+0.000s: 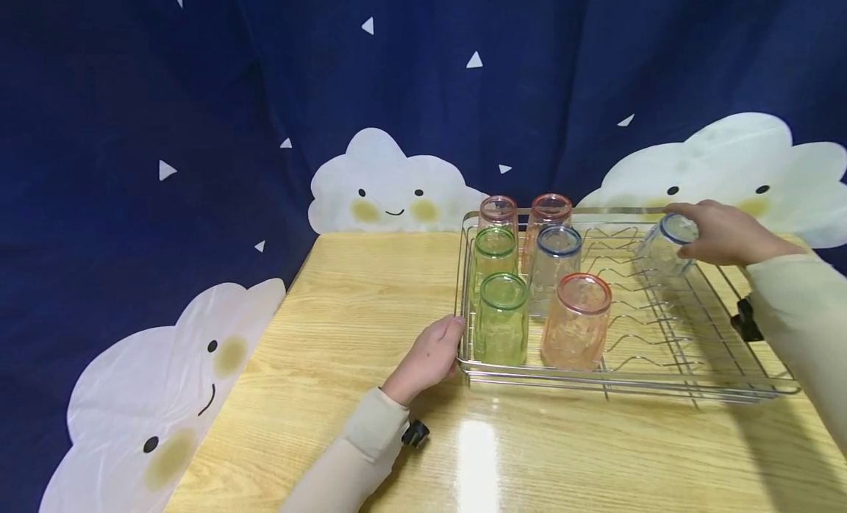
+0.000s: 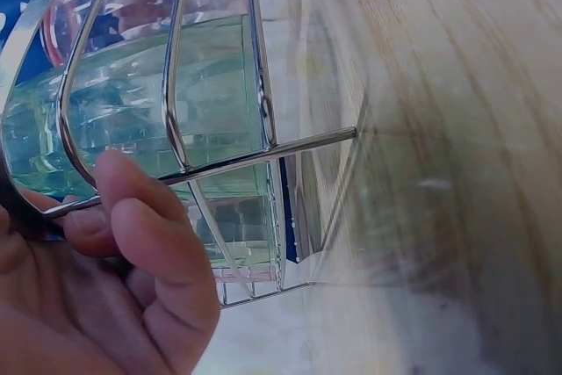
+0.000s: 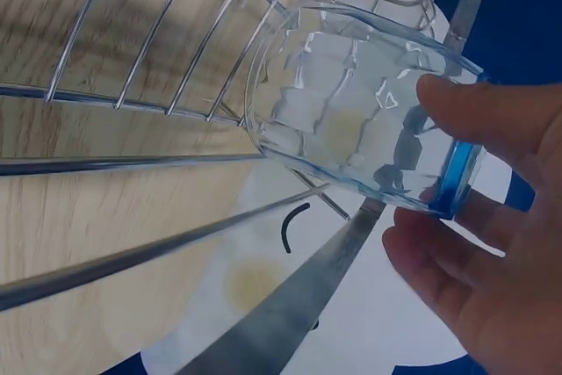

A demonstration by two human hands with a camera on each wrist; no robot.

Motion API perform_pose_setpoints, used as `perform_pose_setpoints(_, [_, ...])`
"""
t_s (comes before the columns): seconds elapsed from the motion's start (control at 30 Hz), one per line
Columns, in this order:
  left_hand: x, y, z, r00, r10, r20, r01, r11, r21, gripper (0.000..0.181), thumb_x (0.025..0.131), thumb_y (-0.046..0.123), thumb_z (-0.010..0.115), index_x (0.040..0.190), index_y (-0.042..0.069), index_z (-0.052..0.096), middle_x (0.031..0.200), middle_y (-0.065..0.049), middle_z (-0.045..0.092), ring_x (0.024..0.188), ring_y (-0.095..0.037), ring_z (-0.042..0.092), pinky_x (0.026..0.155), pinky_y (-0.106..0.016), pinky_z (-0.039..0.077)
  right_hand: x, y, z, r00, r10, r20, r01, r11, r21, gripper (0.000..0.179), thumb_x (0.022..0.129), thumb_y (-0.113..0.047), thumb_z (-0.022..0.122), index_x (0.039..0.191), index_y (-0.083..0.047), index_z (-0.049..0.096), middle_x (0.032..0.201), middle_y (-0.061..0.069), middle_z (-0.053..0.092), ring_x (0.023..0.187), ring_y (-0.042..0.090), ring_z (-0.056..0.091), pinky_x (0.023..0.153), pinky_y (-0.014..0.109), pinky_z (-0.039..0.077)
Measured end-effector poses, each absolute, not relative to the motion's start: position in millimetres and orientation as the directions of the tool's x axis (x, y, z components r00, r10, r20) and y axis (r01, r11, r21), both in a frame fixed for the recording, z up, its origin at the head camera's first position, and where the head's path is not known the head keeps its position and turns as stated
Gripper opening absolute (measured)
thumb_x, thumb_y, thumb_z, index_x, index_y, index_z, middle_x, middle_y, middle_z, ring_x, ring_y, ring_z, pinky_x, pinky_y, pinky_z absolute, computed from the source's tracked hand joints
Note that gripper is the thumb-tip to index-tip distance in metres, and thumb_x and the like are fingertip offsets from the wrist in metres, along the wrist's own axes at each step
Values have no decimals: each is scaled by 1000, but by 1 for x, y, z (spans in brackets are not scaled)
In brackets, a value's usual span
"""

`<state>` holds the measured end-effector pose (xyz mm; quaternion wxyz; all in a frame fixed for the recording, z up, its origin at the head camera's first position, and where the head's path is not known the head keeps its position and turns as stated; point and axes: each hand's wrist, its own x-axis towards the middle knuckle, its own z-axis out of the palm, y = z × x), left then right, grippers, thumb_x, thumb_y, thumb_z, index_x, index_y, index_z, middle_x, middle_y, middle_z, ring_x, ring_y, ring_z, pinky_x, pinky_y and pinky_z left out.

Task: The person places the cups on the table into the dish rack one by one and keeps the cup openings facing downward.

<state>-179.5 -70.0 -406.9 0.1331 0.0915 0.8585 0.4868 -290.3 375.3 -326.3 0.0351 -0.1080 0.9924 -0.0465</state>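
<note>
My right hand (image 1: 724, 234) holds a clear glass (image 1: 664, 245) with a blue band near its base, thumb on one side and fingers on the other. The glass is upside down and tilted, its wide mouth low over the far right part of a wire dish rack (image 1: 635, 384). In the right wrist view, the glass (image 3: 351, 111) lies close against the rack's wires. At the rack's near left corner, my left hand (image 1: 426, 355) grips the side frame. In the left wrist view, curled fingers (image 2: 162, 243) wrap round a wire beside a green glass.
Upside-down glasses fill the rack's left half: green ones (image 1: 503, 322) along the side, a blue-banded one (image 1: 554, 274), and pink ones, including a front one (image 1: 577, 325). Wavy wires run across the right half. Behind the wooden table (image 1: 370, 292) hangs a dark blue curtain (image 1: 423, 79) with clouds.
</note>
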Motion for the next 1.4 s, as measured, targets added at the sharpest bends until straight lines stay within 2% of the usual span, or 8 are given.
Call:
perform_pose_setpoints(0.23, [-178,-70,-408,-950,279,-138,22,504,863,50,107,40,25,85,1,49,62,-1,46,52,-28,54,50,-28,43,-295,375,-325,-966,-249,-66,-242,965,-97,76,75,-8,73,142,6,39,127,46,46,103,56,56,80,63,50])
perform_pose_setpoints(0.33, [-178,-70,-409,-949,284,-134,28,501,865,52,107,41,25,87,0,50,63,-1,47,52,-27,54,50,-28,43,-294,379,-324,-959,-270,-90,-255,956,-147,77,72,-2,72,141,6,41,128,44,48,88,44,59,69,50,51])
perform_pose_setpoints(0.47, [-179,-69,-407,-948,292,-126,41,503,863,53,107,41,24,91,-3,51,65,-1,48,51,-23,53,50,-27,43,-293,384,-326,-950,-290,-116,-262,942,-208,79,66,6,71,140,5,42,132,43,47,83,32,53,62,37,42])
perform_pose_setpoints(0.67, [-180,-67,-404,-947,298,-117,54,510,858,53,106,40,25,92,-3,51,60,-1,48,47,-17,49,49,-27,40,-295,388,-329,-951,-288,-111,-262,943,-206,78,65,10,69,138,5,43,135,42,44,96,41,55,66,40,46])
perform_pose_setpoints(0.8, [-181,-67,-403,-946,302,-114,63,519,852,53,106,41,24,91,-2,51,60,-1,48,47,-19,50,49,-27,41,-297,389,-330,-955,-277,-109,-251,946,-205,77,67,13,64,141,6,42,140,45,38,80,34,56,59,36,42])
perform_pose_setpoints(1.0, [-181,-68,-403,-946,302,-114,65,522,851,54,106,42,24,90,-1,51,65,-3,49,52,-26,56,51,-28,43,-297,389,-332,-961,-253,-111,-225,951,-213,77,70,12,63,143,4,40,142,45,34,66,24,50,52,31,39])
perform_pose_setpoints(1.13, [-180,-70,-403,-948,296,-117,59,525,849,54,107,41,24,91,-3,52,63,-5,50,55,-31,58,51,-28,43,-298,385,-335,-965,-230,-126,-196,951,-237,76,74,11,58,146,1,37,145,45,31,51,16,38,47,29,37])
perform_pose_setpoints(1.4, [-180,-69,-406,-945,304,-117,56,507,860,50,107,39,24,86,1,50,58,-1,47,47,-18,48,48,-26,40,-294,384,-338,-964,-225,-139,-186,950,-250,75,75,10,55,148,1,35,146,45,28,49,14,34,46,27,37])
